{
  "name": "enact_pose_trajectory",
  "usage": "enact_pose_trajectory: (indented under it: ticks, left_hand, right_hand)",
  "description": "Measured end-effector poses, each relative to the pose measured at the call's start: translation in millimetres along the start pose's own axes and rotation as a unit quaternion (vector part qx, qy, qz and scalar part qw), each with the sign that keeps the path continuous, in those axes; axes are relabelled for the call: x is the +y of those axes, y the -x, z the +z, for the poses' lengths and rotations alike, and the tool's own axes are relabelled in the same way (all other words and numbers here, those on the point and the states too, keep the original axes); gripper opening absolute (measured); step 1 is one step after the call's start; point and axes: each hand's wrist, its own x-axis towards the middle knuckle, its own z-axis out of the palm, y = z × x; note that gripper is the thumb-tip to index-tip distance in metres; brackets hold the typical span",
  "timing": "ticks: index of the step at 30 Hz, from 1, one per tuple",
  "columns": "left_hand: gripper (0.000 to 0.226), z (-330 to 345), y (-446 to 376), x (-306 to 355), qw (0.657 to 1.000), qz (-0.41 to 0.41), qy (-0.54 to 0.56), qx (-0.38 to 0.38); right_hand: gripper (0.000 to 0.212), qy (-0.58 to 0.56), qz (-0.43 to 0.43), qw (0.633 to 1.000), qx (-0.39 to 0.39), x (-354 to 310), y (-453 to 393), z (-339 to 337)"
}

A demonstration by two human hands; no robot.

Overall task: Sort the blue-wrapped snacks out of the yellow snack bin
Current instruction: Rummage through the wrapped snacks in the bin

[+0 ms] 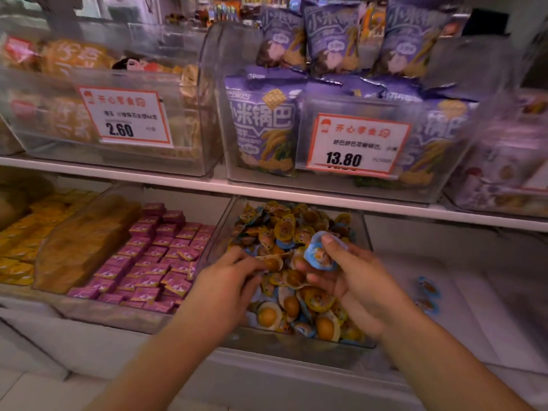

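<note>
The right hand (347,271) pinches a small round blue-wrapped snack (320,256), lifted above the clear plastic bin of yellow-wrapped snacks (365,229), likely to carry it toward two blue snacks (428,295) lying on the shelf at three o'clock. The left hand (225,280), fingers curled, digs among the wrappers, seemingly seeking another.

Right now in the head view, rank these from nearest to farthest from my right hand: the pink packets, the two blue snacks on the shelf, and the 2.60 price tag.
From the right hand:
1. Two blue snacks, on the shelf just to its right.
2. Pink packets, in the bin to the left.
3. 2.60 price tag, upper shelf, far left.
</note>
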Motion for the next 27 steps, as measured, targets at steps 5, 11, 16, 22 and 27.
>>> enact_pose_trajectory:
  ticks: [5, 11, 16, 22, 27]
  left_hand:
    - [0.015, 13, -2, 7, 0.98, -0.089, 0.167, 0.06]
    - [0.023, 15, -10, 33, 0.918, -0.144, 0.354, 0.109]
    - [0.034, 15, -3, 66, 0.961, -0.032, 0.257, 0.101]
    - [0.056, 24, 6, 88, 0.927, 0.052, 0.368, -0.047]
    - [0.055, 28, 5, 90, 0.969, 0.105, 0.223, -0.019]
  right_hand:
    - [0.014, -0.044, 0.039, 0.998, 0.014, 7, 6, -4]
    - [0.012, 0.049, 0.026, 0.998, 0.012, 7, 10, 0]
    - [0.034, -0.002, 0.08, 0.993, -0.083, -1, 21, 2]
    - [0.018, 0.075, -0.026, 0.996, -0.036, -19, 32, -21]
    - [0.018, 0.081, -0.089, 0.993, 0.005, -41, 34, -63]
